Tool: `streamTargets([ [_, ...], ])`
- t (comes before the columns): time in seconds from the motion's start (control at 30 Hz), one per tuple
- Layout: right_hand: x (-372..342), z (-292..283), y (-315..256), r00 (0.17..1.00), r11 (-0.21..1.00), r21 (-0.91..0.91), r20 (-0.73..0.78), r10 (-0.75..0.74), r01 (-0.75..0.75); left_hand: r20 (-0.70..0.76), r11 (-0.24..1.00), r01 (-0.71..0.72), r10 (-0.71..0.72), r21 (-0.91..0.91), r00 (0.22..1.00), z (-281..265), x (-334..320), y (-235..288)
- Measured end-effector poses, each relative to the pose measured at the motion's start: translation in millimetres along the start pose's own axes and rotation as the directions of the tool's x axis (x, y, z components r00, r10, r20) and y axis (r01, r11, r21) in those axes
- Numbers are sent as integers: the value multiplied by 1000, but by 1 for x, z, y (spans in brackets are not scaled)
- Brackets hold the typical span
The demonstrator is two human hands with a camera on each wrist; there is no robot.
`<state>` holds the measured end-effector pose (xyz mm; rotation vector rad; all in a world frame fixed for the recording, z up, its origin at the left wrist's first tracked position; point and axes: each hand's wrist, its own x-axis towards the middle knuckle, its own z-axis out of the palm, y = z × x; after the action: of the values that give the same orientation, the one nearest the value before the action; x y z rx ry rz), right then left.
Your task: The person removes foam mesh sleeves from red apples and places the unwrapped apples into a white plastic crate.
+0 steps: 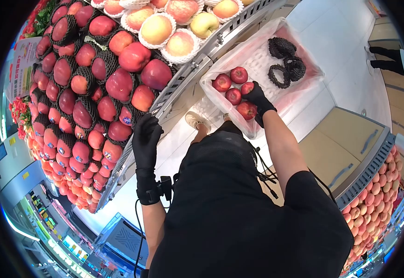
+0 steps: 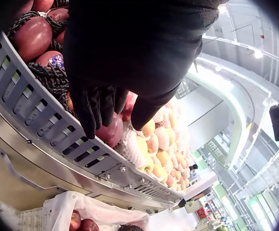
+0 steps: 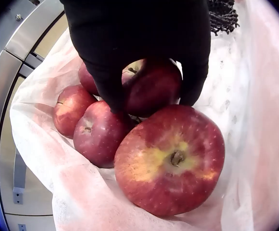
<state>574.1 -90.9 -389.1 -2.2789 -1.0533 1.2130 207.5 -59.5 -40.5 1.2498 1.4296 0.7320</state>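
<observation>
In a white-lined crate point(image 1: 312, 92), my black-gloved right hand point(image 1: 260, 99) grips a red apple point(image 3: 154, 89) between thumb and fingers. Several more red apples surround it: a big one point(image 3: 170, 161) lies nearest the right wrist camera, and others point(image 3: 101, 134) sit to the left in that view. Black foam nets point(image 1: 283, 47) lie at the far side of the crate. My left hand point(image 1: 146, 139), gloved too, hangs over the display's slatted rail point(image 2: 43, 110) with fingers loosely bent, holding nothing, beside red apples in black foam nets point(image 1: 84, 113).
Pale yellow-red fruit in white foam nets point(image 1: 158, 30) fills the upper display. A beige cabinet point(image 1: 345, 139) stands at the right below another fruit pile point(image 1: 373, 204). A person's dark-clad legs point(image 1: 387, 59) show at the far right. Cables point(image 1: 269, 178) hang by my waist.
</observation>
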Motion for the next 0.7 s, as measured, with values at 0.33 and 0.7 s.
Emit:
streamTargets([
  [0.33, 23, 17, 39, 996, 993, 116, 88, -8, -2, -13, 1000, -5, 5, -1, 1000, 1, -8, -6],
  [0.7, 5, 10, 26, 997, 979, 195, 70, 42, -55, -27, 999, -1, 0, -37, 1000, 0, -5, -12],
])
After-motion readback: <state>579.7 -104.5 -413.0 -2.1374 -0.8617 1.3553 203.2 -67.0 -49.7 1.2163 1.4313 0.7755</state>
